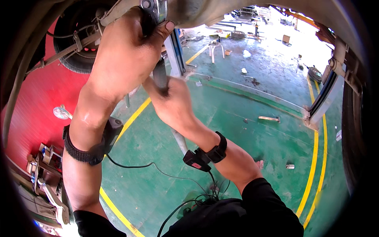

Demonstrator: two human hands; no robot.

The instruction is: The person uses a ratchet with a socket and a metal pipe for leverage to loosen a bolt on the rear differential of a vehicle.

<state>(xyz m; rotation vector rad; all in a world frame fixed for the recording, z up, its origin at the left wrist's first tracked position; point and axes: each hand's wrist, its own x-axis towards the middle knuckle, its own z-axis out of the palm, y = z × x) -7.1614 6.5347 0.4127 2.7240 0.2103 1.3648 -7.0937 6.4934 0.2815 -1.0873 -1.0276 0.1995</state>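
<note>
Overhead, right under a vehicle's underside [205,12], is a ratchet wrench [160,75] with a shiny metal head and a long dark grey handle. My left hand [122,59] is closed around its upper part just below the head, thumb resting along the side. Lower down, my right hand [171,100] wraps round the handle. A grey shaft end [179,141] sticks out below that hand. Whatever the wrench head bears on is out of sight. Both wrists carry black straps with small boxes, and a thin black cable [134,166] trails from them.
A tyre [75,39] and suspension rods hang at upper left, before a red wall [43,98]. Lift posts [329,93] stand on either side. On the green floor lie a hammer-like tool [269,118] and a small can [290,166]. A white stool [216,49] stands farther off.
</note>
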